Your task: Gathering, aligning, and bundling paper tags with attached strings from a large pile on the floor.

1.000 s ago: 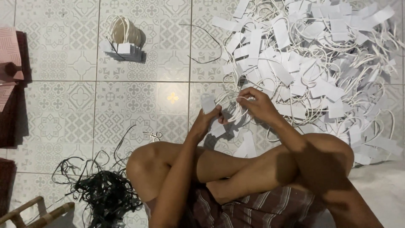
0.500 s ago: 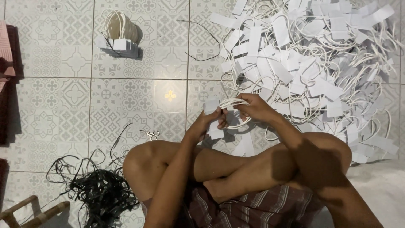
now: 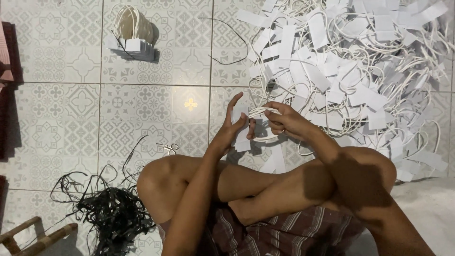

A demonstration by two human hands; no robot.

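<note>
I sit cross-legged on a patterned tile floor. My left hand (image 3: 231, 127) holds a few white paper tags (image 3: 242, 138) upright, fingers raised. My right hand (image 3: 283, 119) pinches a white cord loop (image 3: 261, 112) that runs across to the tags in the left hand. Both hands meet just in front of my knees, at the near edge of a large heap of white tags with white cords (image 3: 350, 61).
A tidy bundle of finished tags with looped cords (image 3: 133, 34) lies at the far left. A tangle of black cords (image 3: 106, 213) sits beside my left knee, small scissors (image 3: 169, 149) near it. A wooden frame (image 3: 33, 235) is at bottom left, red cloth (image 3: 5, 52) at the left edge.
My hands have risen slightly and drawn a white cord loop out between them; the left fingers have spread upward around the tags.
</note>
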